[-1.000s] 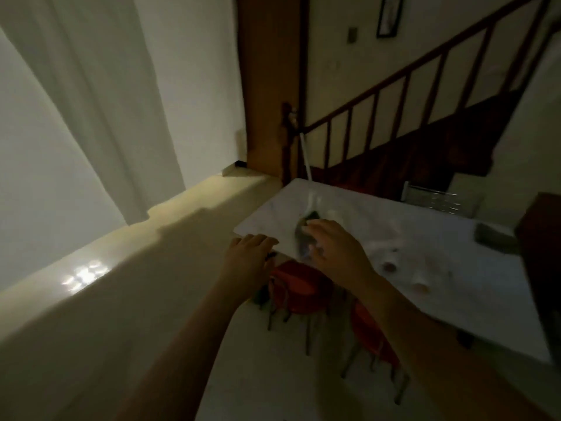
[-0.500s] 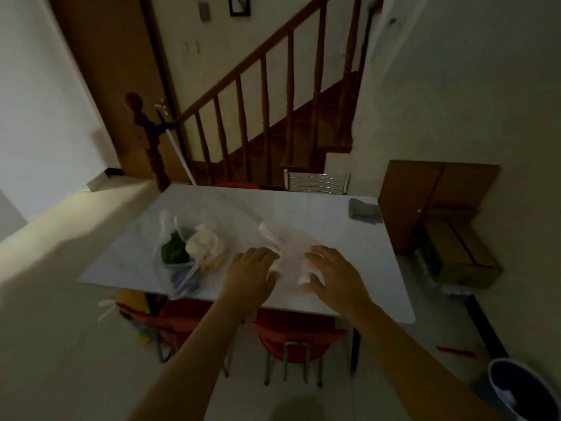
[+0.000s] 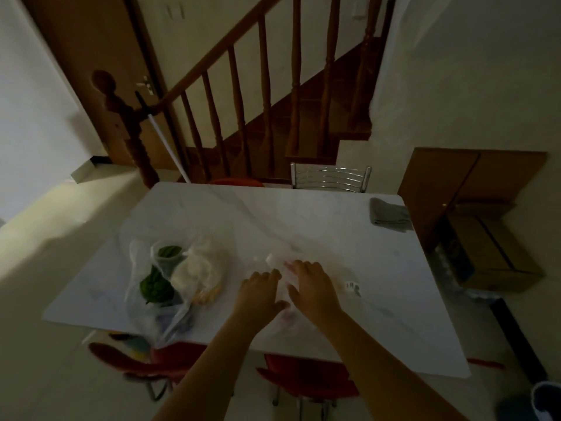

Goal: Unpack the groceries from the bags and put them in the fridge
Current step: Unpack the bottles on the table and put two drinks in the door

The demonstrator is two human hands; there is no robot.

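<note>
A clear plastic bag [image 3: 170, 278] lies on the left of the white marble table [image 3: 303, 214]; dark green vegetables [image 3: 154, 288] and pale wrapped items [image 3: 194, 268] show through it. A second, thin translucent bag [image 3: 273, 259] lies at the table's middle near the front edge. My left hand [image 3: 258, 290] and my right hand [image 3: 309, 287] are side by side on this second bag, fingers curled into its plastic. What it holds is hidden by my hands and by blur. No fridge is in view.
A folded grey cloth [image 3: 388, 214] sits at the table's far right corner. Red chairs [image 3: 306, 378] stand under the near edge, a metal chair [image 3: 331, 177] at the far side. A wooden cabinet [image 3: 455, 183], cardboard box [image 3: 491, 250] and bucket [image 3: 543, 402] are on the right; stairs lie behind.
The view swung right and closer to the table. My hands went from the vegetable bag to the second bag, which has sunk flatter onto the tabletop.
</note>
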